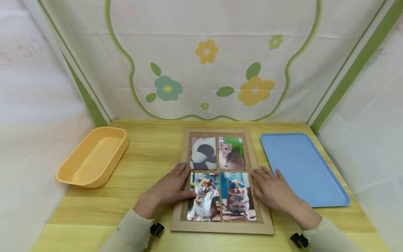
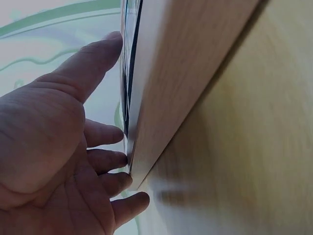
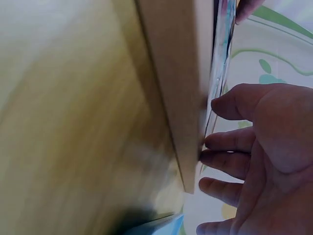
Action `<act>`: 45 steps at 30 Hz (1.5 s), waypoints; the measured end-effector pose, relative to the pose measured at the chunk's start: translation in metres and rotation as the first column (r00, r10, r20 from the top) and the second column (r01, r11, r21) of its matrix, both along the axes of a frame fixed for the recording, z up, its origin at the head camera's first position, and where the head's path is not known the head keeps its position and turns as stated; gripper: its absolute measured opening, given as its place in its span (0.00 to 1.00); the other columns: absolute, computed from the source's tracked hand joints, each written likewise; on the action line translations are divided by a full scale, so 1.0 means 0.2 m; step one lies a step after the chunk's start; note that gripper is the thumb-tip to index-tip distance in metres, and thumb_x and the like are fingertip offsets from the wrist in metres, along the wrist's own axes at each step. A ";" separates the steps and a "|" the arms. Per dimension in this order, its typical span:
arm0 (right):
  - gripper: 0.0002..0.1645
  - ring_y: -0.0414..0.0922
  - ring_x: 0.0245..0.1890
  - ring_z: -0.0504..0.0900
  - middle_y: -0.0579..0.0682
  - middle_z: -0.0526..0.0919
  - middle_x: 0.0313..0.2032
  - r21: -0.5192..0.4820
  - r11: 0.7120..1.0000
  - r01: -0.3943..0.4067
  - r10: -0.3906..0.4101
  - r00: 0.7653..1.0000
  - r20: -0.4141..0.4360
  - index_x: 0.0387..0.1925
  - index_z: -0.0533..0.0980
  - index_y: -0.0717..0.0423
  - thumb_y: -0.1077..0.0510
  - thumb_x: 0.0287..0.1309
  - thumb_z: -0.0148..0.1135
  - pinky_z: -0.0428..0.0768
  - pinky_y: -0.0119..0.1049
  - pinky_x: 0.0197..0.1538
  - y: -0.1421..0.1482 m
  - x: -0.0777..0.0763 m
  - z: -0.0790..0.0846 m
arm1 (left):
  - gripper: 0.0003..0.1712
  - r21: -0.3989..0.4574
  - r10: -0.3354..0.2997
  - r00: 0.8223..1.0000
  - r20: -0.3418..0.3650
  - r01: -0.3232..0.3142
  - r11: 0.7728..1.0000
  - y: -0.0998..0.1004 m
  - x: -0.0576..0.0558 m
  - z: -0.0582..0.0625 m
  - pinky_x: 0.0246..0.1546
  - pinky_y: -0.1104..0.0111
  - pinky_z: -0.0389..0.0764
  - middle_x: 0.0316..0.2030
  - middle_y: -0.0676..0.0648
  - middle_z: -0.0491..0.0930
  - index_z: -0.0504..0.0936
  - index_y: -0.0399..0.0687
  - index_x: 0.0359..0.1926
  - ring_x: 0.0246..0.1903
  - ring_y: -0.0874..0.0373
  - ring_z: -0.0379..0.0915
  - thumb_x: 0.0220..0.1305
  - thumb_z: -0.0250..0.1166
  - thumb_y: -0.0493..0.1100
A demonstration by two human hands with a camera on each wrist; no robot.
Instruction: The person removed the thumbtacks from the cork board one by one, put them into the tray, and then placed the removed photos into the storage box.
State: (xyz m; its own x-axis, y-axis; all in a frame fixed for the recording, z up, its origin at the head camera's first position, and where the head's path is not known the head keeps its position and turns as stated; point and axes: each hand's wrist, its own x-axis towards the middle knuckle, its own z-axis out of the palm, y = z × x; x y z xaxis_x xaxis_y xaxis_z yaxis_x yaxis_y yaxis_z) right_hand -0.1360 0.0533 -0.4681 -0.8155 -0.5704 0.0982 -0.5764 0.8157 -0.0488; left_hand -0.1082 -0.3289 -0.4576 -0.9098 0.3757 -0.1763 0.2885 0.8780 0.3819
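Observation:
A framed cork board point(image 1: 221, 228) lies on the table between both hands. Four pinned pictures would be several: a black-and-white panda-like picture point(image 1: 199, 155) and a cat picture point(image 1: 231, 158) on top, a hamster picture point(image 1: 204, 203) and a hamster-in-sunglasses picture point(image 1: 238, 201) below. My left hand point(image 1: 170, 186) rests at the board's left side, its thumb over the edge of the lower left picture. On the opposite side my right hand point(image 1: 274, 189) has its fingertips on the frame. In both wrist views the fingers point(image 2: 111, 159) are spread, extended along the frame, and grip nothing.
A yellow basin point(image 1: 94, 157) stands at the table's left. To the right lies a blue tray point(image 1: 305, 168), close beyond my right hand. White cloth walls point(image 1: 189, 21) with printed flowers enclose the wooden table point(image 1: 148, 147) at the back and sides.

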 end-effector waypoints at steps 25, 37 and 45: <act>0.37 0.61 0.71 0.74 0.61 0.75 0.71 -0.077 0.969 -0.234 0.226 0.969 -0.100 0.73 0.72 0.61 0.44 0.73 0.64 0.70 0.65 0.73 -0.52 -0.02 0.09 | 0.38 0.093 0.360 0.904 -0.230 -0.347 0.933 -0.55 -0.03 0.19 0.73 0.34 0.60 0.77 0.28 0.61 0.63 0.33 0.78 0.77 0.29 0.54 0.82 0.56 0.55; 0.38 0.56 0.77 0.67 0.57 0.69 0.77 -0.028 0.942 -0.335 0.334 0.942 -0.039 0.78 0.65 0.57 0.41 0.78 0.56 0.68 0.64 0.75 -0.82 0.00 0.06 | 0.39 0.065 0.520 0.787 -0.332 -0.531 0.845 -0.82 0.03 0.14 0.70 0.24 0.48 0.73 0.21 0.61 0.61 0.26 0.76 0.76 0.23 0.48 0.83 0.50 0.55; 0.40 0.51 0.79 0.64 0.52 0.65 0.79 0.025 0.941 -0.336 0.335 0.941 0.038 0.81 0.61 0.53 0.38 0.79 0.53 0.66 0.57 0.78 -0.97 0.01 0.08 | 0.44 0.032 0.594 0.767 -0.243 -0.606 0.795 -0.90 0.03 0.13 0.67 0.20 0.43 0.74 0.20 0.57 0.56 0.24 0.78 0.76 0.21 0.45 0.84 0.43 0.60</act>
